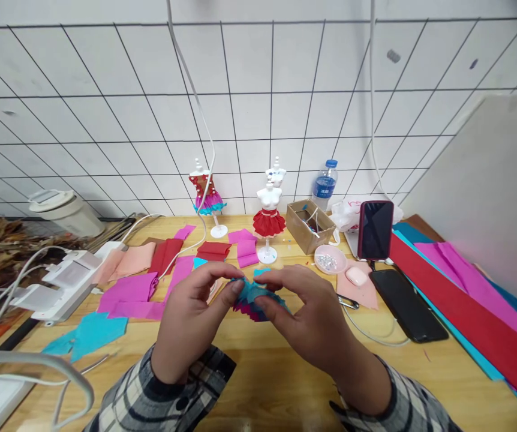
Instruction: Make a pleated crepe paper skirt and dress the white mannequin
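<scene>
My left hand (191,318) and my right hand (312,318) meet above the wooden table (258,372), both pinching a small pleated piece of blue and pink crepe paper (252,298). Fingers of each hand close on its edges from either side. Behind them stand a white mannequin with a red paper skirt (268,223), a mannequin in a red and pink dress (204,195), and a bare white mannequin (276,173).
Pink, red and blue paper pieces (137,288) lie at left; long paper sheets (465,300) at right. A cardboard box (309,225), bead dish (330,259), water bottle (325,183), upright phone (375,230), flat phone (406,303) and power strip (65,279) crowd the table.
</scene>
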Tool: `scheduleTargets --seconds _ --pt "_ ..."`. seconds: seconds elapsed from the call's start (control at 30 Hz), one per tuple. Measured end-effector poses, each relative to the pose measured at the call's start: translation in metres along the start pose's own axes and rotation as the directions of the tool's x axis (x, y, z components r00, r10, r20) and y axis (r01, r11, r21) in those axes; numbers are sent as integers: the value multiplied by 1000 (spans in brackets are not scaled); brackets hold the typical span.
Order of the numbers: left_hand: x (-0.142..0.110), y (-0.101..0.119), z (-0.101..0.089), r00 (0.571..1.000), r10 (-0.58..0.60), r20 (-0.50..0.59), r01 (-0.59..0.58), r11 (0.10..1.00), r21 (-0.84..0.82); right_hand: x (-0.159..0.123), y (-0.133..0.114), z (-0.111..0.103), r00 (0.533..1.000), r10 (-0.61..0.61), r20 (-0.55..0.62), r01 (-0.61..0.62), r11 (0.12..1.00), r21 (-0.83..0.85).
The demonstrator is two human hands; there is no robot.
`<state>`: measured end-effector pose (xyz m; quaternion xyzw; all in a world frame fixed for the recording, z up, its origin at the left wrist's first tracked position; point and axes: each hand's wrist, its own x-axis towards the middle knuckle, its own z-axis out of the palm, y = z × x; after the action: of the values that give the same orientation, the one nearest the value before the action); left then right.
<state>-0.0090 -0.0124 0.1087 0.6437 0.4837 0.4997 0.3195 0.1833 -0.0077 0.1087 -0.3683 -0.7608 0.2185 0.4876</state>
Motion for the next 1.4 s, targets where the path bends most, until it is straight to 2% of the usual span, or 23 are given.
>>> scheduleTargets --seconds 0.1,0.3,0.43,0.57,0.8,1.0,1.2,1.3,1.4 --pt "1 3 3 996 -80 46 82 995 -53 3 2 3 999 36 21 -37 997 71" --pt "1 8 2 982 -142 124 163 971 -172 6 3 2 992 108 60 -114 987 110" --pt "3 9 -4 950 -213 229 279 908 -313 7 4 -5 975 186 125 -205 964 169" --pt "4 8 -6 927 -269 263 351 870 -347 7 7 -10 952 234 199 -275 938 211" --pt "3 4 -7 945 -246 216 318 843 -434 8 8 -14 951 222 213 -269 938 221" --pt "2 7 -4 964 -221 149 264 877 -401 5 4 -11 959 194 205 -244 936 255" --pt "-1 14 4 953 -234 193 290 889 -355 5 2 -3 970 202 137 -235 927 294" --pt "-2 12 6 962 -209 174 252 925 -283 6 3 -2 966 224 129 -252 932 262" --pt "-1 9 5 981 -147 126 159 983 -88 5 5 -4 971 214 106 -233 949 215"
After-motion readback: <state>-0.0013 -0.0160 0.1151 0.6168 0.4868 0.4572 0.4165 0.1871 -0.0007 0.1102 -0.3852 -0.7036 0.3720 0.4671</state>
